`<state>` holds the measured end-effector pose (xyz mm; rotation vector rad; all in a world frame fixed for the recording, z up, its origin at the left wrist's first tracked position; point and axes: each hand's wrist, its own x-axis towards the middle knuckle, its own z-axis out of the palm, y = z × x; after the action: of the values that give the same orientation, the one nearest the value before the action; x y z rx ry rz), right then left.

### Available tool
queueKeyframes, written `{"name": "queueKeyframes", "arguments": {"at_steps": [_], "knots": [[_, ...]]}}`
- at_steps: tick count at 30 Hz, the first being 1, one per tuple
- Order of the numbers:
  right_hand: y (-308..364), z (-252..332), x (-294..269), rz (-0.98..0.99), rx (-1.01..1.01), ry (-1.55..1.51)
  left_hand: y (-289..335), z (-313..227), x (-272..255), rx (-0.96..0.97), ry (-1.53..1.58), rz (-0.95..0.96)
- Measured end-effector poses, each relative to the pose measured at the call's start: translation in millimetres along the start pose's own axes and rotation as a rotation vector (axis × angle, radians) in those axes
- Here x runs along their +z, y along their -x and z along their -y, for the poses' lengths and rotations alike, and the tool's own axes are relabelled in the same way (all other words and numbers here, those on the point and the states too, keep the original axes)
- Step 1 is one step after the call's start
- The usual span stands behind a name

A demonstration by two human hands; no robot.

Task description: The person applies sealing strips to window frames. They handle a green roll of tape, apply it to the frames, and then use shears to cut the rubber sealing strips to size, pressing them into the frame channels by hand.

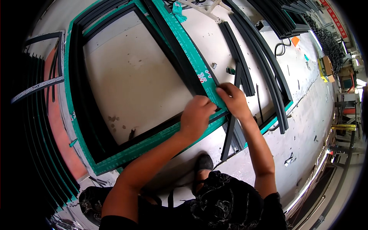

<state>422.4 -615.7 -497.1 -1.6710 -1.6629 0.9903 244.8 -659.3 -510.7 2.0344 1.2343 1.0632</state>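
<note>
A large dark window frame, faced with green printed protective film, lies in front of me, its near right corner under my hands. My left hand is closed just inside that corner, fingers curled together; whatever they pinch is hidden. Across the green rail, my right hand has its thumb and fingers pressed together at the outer edge. I cannot make out anything between them. Red and white marks show on the film just beyond my hands.
Dark profile bars lie on the pale floor to the right, beside another long frame. At the left, several dark frames stand in a row next to an orange-pink strip. A cardboard box stands far right.
</note>
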Motion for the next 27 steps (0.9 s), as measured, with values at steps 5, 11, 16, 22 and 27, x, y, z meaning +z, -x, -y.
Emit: {"name": "queueKeyframes", "arguments": {"at_steps": [5, 11, 16, 22, 27], "knots": [[-32.7, 18.3, 31.5, 0.047, 0.012, 0.328, 4.8, 0.3, -2.7, 0.18, 0.01, -0.022], [-29.3, 21.8, 41.4, 0.013, 0.011, 0.394, 14.5, 1.4, -1.2, 0.246, -0.056, -0.079], [-29.6, 21.4, 43.2, -0.013, 0.007, 0.415, 20.4, -5.3, 3.2, 0.146, -0.043, -0.061], [-28.6, 18.2, 44.3, -0.062, -0.035, 0.487, 33.8, -34.6, -46.2, -0.252, 0.406, 0.317], [-29.8, 12.1, 51.0, -0.066, -0.071, 0.458, 45.1, -32.6, -216.4, -0.332, 0.423, 0.74]]}}
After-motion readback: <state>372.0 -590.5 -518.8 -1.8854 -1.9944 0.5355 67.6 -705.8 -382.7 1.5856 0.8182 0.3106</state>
